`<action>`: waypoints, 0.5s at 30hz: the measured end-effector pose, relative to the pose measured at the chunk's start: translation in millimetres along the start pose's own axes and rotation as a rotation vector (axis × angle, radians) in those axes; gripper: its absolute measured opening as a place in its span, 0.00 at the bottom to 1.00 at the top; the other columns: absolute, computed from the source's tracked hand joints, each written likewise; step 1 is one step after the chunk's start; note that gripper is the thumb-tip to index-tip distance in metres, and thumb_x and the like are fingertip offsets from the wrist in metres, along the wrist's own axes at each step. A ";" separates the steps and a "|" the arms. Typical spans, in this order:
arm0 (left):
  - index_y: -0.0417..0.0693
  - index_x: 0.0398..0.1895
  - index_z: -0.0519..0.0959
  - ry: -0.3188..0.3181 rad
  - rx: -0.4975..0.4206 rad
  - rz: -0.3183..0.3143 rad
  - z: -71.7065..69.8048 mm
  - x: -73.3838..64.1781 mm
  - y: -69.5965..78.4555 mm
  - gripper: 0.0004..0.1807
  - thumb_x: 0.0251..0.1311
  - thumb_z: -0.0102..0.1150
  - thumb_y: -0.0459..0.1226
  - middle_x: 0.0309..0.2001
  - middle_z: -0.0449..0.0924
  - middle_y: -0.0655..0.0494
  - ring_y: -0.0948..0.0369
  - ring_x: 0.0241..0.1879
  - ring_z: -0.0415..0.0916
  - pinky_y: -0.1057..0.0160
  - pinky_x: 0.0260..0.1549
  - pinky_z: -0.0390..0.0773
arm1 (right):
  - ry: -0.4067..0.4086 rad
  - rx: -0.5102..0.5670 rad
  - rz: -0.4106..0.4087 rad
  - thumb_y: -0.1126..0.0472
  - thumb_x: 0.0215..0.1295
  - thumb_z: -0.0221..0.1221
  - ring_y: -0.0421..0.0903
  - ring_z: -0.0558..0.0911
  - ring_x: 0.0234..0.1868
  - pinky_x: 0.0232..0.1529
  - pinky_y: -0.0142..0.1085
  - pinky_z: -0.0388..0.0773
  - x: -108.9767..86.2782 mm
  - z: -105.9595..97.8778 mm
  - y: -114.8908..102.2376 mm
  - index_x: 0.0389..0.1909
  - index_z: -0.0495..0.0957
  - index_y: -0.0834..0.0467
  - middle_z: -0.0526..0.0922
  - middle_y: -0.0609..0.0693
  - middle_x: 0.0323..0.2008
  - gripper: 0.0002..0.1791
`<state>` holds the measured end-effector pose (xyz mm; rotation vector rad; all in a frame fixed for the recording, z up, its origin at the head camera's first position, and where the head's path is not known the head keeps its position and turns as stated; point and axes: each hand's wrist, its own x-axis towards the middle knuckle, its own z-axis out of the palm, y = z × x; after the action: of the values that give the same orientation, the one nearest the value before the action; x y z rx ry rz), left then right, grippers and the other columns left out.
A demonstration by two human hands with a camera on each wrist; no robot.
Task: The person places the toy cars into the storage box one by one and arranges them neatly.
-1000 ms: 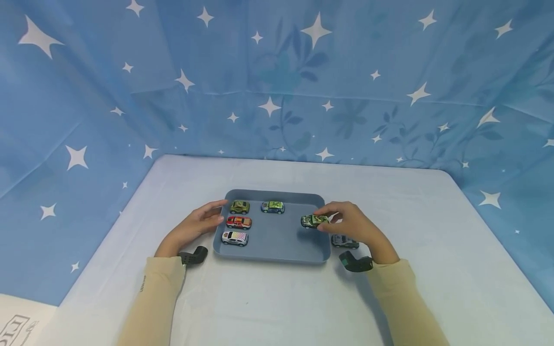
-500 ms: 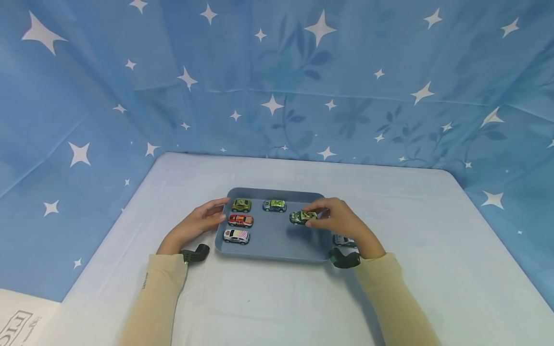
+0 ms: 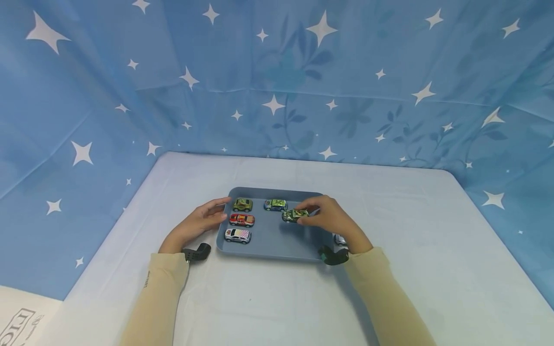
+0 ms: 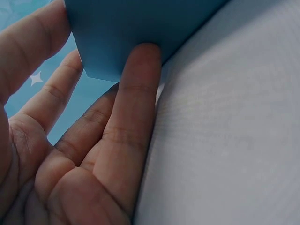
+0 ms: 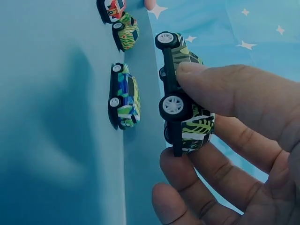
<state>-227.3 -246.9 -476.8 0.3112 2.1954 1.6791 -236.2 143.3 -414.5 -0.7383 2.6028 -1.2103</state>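
My right hand (image 3: 332, 220) pinches a green camouflage toy car (image 3: 292, 216) between thumb and fingers, holding it up over the grey-blue tray (image 3: 277, 240). Its black underside and white-spoked wheels face the right wrist camera. Just behind it in the tray stands a blue-and-green toy car (image 3: 275, 205). Down the tray's left side are a green patterned car (image 3: 242, 204), a red car (image 3: 242, 220) and a white car (image 3: 237, 236). My left hand (image 3: 196, 225) rests at the tray's left end, its extended fingertips (image 4: 143, 58) against the outer wall.
A silver-grey toy car (image 3: 340, 240) lies on the white table (image 3: 259, 307) right of the tray, partly hidden by my right wrist. A blue star-patterned cloth (image 3: 277, 86) hangs behind the table. A printed white sheet (image 3: 21, 317) shows at the lower left.
My right hand has carried the camouflage car leftward over the tray, close to the blue-and-green car. The left hand keeps its place at the tray's left end.
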 end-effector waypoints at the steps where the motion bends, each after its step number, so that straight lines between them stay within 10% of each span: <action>1: 0.44 0.87 0.58 0.000 -0.001 0.000 -0.1 0.1 -0.1 0.37 0.81 0.58 0.41 0.81 0.61 0.32 0.37 0.79 0.63 0.38 0.75 0.66 | -0.004 -0.004 0.004 0.65 0.68 0.73 0.53 0.84 0.48 0.52 0.52 0.85 1.2 0.9 -0.8 0.55 0.89 0.66 0.89 0.58 0.51 0.16; 15: 0.44 0.87 0.58 0.001 0.002 0.000 -0.5 0.6 -0.9 0.38 0.80 0.59 0.41 0.81 0.60 0.32 0.36 0.78 0.63 0.38 0.75 0.66 | -0.045 -0.015 0.056 0.67 0.66 0.74 0.62 0.86 0.54 0.55 0.53 0.86 21.8 12.4 -9.5 0.53 0.89 0.66 0.90 0.61 0.52 0.15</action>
<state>-228.1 -247.3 -477.7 0.3117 2.1983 1.6772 -247.2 118.8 -414.4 -0.6826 2.5805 -1.1465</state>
